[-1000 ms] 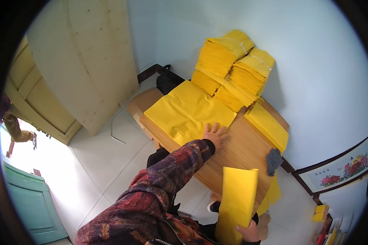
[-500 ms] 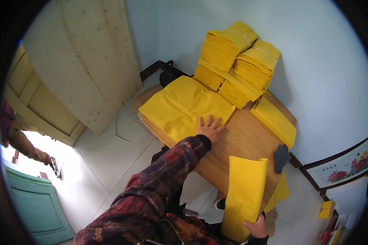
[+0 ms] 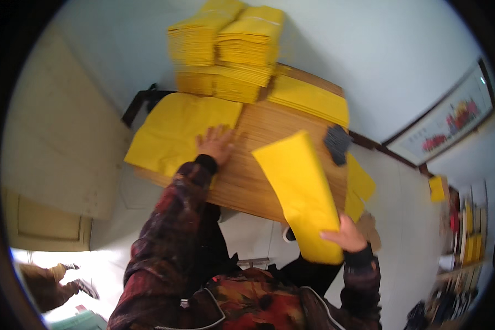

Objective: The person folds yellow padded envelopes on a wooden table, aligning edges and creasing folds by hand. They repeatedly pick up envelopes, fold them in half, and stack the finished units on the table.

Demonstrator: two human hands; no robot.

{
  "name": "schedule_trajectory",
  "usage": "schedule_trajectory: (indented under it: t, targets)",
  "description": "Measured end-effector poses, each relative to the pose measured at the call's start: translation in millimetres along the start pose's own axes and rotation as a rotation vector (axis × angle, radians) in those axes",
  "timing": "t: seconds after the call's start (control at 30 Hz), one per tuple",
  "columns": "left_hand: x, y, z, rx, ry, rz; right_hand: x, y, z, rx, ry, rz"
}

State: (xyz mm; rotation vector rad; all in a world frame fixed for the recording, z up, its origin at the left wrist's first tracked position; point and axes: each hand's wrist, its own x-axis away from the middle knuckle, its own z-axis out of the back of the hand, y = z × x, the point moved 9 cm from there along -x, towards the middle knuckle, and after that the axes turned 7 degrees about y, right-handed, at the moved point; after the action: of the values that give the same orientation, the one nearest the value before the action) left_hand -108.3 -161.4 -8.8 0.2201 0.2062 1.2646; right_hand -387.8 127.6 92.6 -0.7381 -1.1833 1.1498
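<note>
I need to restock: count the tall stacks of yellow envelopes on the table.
2, side by side at the far end of the wooden table: the left stack and the right stack. Lower piles beneath may be separate; the blur hides it.

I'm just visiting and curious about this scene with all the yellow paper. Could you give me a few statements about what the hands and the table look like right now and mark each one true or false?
1. The right hand holds a long yellow envelope by its near end. True.
2. The left hand is lifted clear of the table. False: it lies flat at the edge of the spread yellow sheets on the wooden table.
3. Tall stacks of yellow envelopes stand at the far side of the table, by the wall. True.
4. The dark brush-like thing is in the left hand. False: it lies on the table, near the held envelope's far end.
5. The table is made of glass. False: it is brown wood.
</note>
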Motion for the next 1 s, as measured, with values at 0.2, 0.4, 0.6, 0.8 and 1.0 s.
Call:
schedule_trajectory:
  t: [0.2,0.4,0.6,0.8,1.0]
  targets:
    - [99.6,54.6,151.5,0.479,0.705,-0.364,-24.8,-33.6,15.2,0.47,0.181,0.133]
    - [207.4,205.5,149.2,0.003,0.44,-0.867,-28.0,-78.8,-42.4,1.025,0.156,0.365]
    - [196.6,178.7,77.3,-0.031,-0.32,-0.446,-4.7,-88.0,-92.0,1.139,0.165,0.681]
    - [208.8,169.4,47.9,0.324,-0.874,-0.522,-0.5,-61.6,-104.5,1.133,0.134,0.667]
    - [212.0,162.0,62.3,-0.177,-0.267,-0.613,-23.3,6.8,-103.9,0.484,-0.62,0.102]
